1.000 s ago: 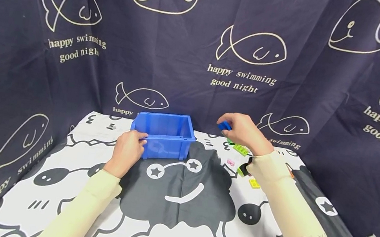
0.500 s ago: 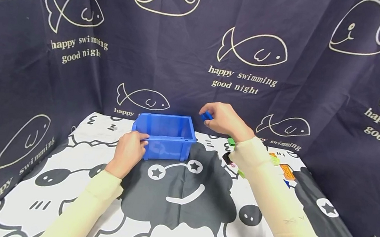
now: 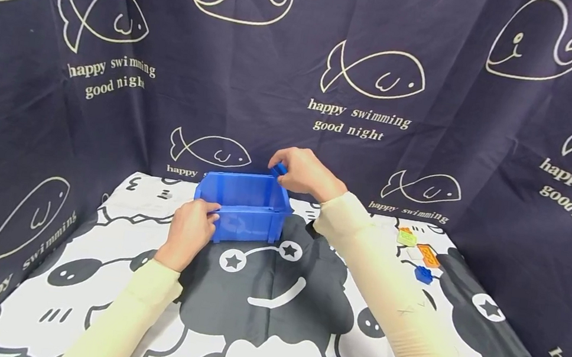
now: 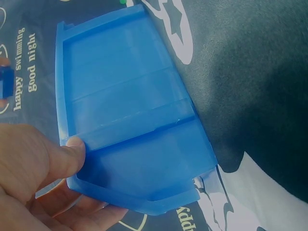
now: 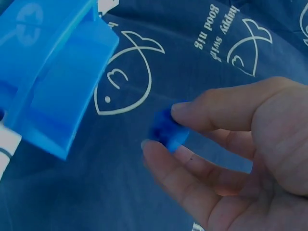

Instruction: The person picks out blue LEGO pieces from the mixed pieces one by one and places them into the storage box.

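A blue plastic bin (image 3: 248, 226) stands on the table, its inside facing me in the left wrist view. My left hand (image 3: 188, 232) grips the bin's near left rim, with the thumb over the edge and the fingers beneath it. Above the bin's right end, my right hand (image 3: 305, 172) pinches a small blue building block (image 5: 168, 127) between thumb and fingertips. In the right wrist view that block is a little apart from the bin's edge. Part of the block is hidden by the fingers.
On the right side of the sheep-print tablecloth (image 3: 271, 296) lie a blue block (image 3: 423, 274), an orange block (image 3: 428, 255) and a light green block (image 3: 407, 237). The right forearm hides part of the table. A dark fish-print curtain (image 3: 253, 97) rises behind the bin.
My right hand has moved left with the blue block, from over the loose blocks to above the bin's right end. The left hand has kept its grip on the bin.
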The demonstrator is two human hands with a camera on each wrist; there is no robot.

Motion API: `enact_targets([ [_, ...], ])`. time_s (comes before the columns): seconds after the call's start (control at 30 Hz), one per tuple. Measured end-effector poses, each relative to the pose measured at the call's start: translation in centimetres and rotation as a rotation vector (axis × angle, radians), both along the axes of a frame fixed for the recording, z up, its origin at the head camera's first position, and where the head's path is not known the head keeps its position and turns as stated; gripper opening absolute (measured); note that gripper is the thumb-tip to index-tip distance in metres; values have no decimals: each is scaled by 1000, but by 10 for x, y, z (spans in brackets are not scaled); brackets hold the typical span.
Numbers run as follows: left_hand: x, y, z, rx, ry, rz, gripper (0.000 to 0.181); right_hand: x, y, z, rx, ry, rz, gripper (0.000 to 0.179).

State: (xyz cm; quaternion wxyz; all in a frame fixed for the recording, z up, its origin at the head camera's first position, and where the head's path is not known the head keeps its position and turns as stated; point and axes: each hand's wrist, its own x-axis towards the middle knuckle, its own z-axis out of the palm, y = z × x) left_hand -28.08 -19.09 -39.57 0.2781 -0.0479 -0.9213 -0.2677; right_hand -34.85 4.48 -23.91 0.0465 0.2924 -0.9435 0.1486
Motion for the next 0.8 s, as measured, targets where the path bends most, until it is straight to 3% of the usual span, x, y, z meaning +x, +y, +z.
enact_targets([
  [0.4, -1, -1, 0, -9, 4, 2, 24, -7, -33, -14, 34, -48, -12, 34],
  [0.8, -2, 1, 2, -7, -18, 4, 25, -11, -28, -22, 42, -81, -21, 35],
])
